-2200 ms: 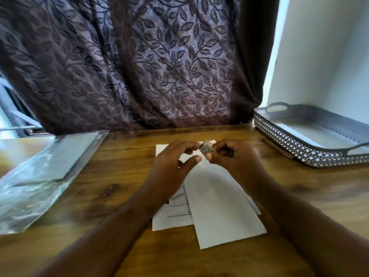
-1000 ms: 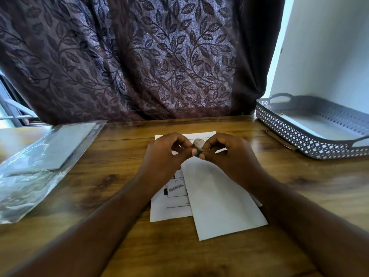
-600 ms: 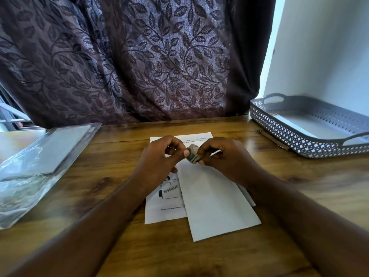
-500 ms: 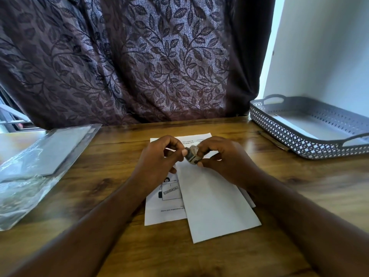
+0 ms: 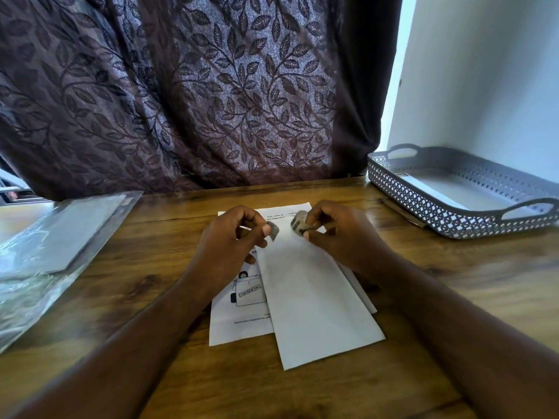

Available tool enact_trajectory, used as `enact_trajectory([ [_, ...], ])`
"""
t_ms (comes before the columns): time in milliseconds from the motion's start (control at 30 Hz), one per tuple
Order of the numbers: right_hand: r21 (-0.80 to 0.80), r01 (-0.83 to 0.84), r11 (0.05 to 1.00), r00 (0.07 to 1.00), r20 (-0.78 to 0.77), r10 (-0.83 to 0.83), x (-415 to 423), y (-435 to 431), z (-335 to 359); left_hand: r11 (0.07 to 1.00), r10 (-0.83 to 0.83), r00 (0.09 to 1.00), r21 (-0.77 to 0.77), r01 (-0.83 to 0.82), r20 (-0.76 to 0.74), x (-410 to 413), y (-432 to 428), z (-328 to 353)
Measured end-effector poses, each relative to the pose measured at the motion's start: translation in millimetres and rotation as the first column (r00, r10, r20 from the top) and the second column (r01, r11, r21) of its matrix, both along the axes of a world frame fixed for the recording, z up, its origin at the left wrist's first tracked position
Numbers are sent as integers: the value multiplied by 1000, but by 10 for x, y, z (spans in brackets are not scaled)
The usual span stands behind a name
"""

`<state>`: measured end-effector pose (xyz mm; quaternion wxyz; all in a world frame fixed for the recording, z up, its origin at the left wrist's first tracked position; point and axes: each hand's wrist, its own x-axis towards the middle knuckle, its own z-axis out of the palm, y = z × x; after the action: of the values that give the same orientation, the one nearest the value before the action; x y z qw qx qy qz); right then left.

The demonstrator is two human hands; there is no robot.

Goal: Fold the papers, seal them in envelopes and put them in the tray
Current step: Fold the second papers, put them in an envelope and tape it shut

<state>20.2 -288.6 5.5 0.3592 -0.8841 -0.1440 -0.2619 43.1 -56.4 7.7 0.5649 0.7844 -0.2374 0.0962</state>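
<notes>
Sealing step: our left hand (image 5: 230, 240) pinches a tape strip (image 5: 274, 230), our right hand (image 5: 341, 237) grips the roll (image 5: 298, 226) over the envelope (image 5: 317, 303), whose flap likely needs taping next.

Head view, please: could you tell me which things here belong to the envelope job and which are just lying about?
Job: envelope, printed paper, tray, small grey roll in right hand, grey strip pinched by left hand.
Lying about: plastic sleeve, pen, curtain.

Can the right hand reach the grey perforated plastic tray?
Probably yes: the tray sits on that side, with only wooden tabletop and a thin dark stick between, though the right hand is pinching a small greyish roll.
</notes>
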Motion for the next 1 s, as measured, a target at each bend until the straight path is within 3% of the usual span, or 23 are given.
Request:
enact_trajectory([
  [100, -43, 209, 977, 978, -5, -210, 39, -247, 70, 1000, 22, 1000, 13, -22, 8, 7, 7, -3],
  [267, -281, 480, 831, 851, -80, -518, 50, -712, 118, 999, 39, 999, 21, -39, -1, 16, -2, -6],
  [467, -388, 442, 809, 814, -206, -544, 11, -792, 106, 994, -7, 991, -113, -8, -133, -42, -59, 34],
  [567, -347, 486, 802, 824, -122, -553, -47, -755, 169, 986, -35, 983, -165, 5, -182, -79, -91, 53],
  [667, -137, 424, 895, 905, 27, -425, -96, -489, 288, 985, -29, 982, -171, -3, -186, -106, -126, 53],
  [767, 30, 162, 986, 987, 5, -162, -169, -12, 343, 989, -3, 983, -143, -24, -184, -118, -142, 38],
  [867, 30, -5, 1000, 999, -38, 6, -260, 305, 264, 993, 26, 986, -109, -44, -164, -131, -124, 22],
  [1000, -11, -68, 998, 998, -13, 67, -269, 366, 211, 995, 42, 987, -88, -56, -156, -148, -140, 22],
])
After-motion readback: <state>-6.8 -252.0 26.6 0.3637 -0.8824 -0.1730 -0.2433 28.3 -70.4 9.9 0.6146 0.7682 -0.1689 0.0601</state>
